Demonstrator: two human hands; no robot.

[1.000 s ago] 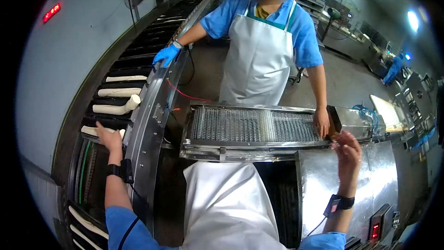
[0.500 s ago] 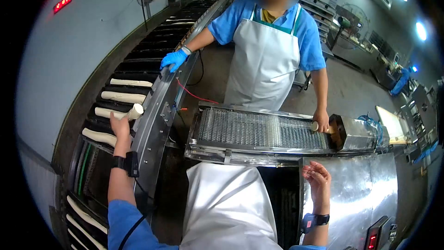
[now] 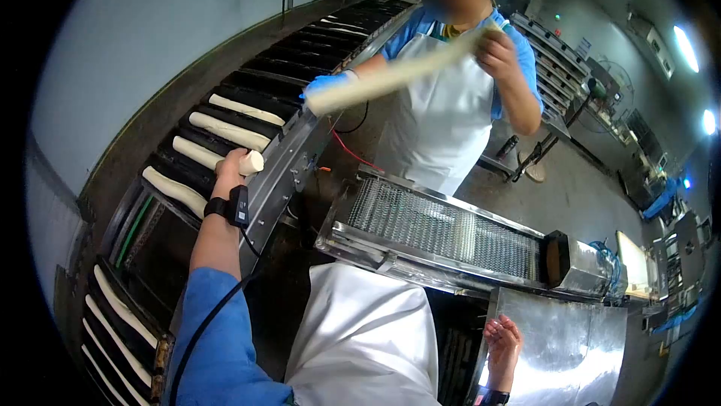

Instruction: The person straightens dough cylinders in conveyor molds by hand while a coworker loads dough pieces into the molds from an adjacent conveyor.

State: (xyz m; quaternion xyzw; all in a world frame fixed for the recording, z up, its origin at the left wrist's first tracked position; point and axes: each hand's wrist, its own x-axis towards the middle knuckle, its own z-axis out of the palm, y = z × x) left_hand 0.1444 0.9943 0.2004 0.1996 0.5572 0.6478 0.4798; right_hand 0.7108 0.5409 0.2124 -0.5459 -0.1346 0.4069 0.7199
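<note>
My left hand (image 3: 231,166) is closed round a dough strip (image 3: 197,152) lying in a black trough of the tray conveyor; the strip's thick end pokes out past my fingers at the conveyor's edge. Other pale strips lie in neighbouring troughs, one nearer me (image 3: 174,190) and one just beyond (image 3: 229,131). My right hand (image 3: 503,335) is raised beside the steel table (image 3: 559,338), fingers loosely apart and holding nothing. Across from me a co-worker (image 3: 443,120) holds up a long, blurred dough strip (image 3: 398,75) between a bare hand and a blue-gloved hand.
A short mesh conveyor (image 3: 443,229) with steel sides crosses in front of me, a metal box (image 3: 586,267) at its right end. Steel rails (image 3: 282,169) edge the tray conveyor. More filled troughs (image 3: 120,316) are at lower left. A red cable hangs between the conveyors.
The co-worker has lifted a dough strip from the mesh conveyor towards the tray conveyor. My left hand has closed on a strip's thick end. My right hand has moved lower. The view has shifted.
</note>
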